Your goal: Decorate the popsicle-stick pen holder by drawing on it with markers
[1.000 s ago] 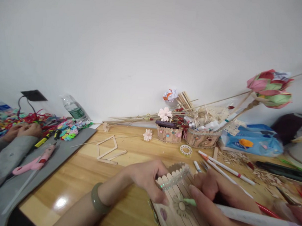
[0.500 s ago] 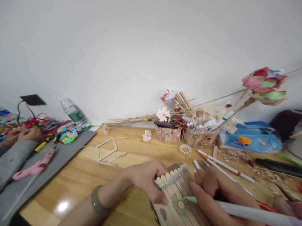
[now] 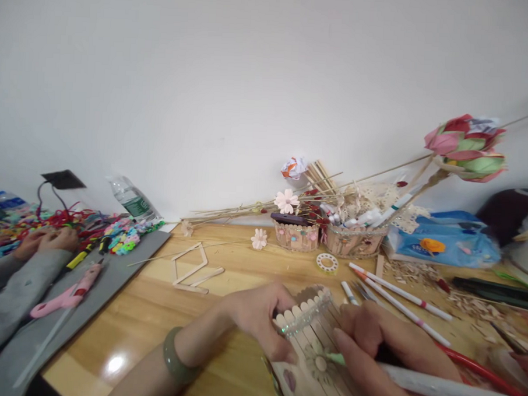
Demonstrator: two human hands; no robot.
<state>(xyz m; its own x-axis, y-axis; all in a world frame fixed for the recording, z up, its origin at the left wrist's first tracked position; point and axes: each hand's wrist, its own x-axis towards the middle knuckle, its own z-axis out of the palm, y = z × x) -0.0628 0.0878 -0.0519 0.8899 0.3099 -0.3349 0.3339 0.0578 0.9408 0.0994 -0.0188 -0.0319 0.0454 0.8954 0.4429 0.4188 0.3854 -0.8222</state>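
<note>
My left hand (image 3: 259,317), with a green bangle on the wrist, is closed on the upper left edge of a popsicle-stick box (image 3: 310,340) trimmed with a glittery band. My right hand (image 3: 384,349) grips a white marker (image 3: 439,389) whose green tip rests on a flower drawn on the box's side. The box lies tilted on the wooden table (image 3: 154,316) right in front of me.
Loose markers (image 3: 400,294), two small decorated baskets (image 3: 327,236), a tape ring (image 3: 327,262), sticks, wood shavings and a paper flower (image 3: 465,148) sit behind. Another person's hands (image 3: 38,240) rest at far left by colourful craft bits, a pink glue gun (image 3: 67,291) and a water bottle (image 3: 130,198).
The view has shifted slightly; my hands and the marker tip sit a little lower on the box. The other person's hands have barely moved.
</note>
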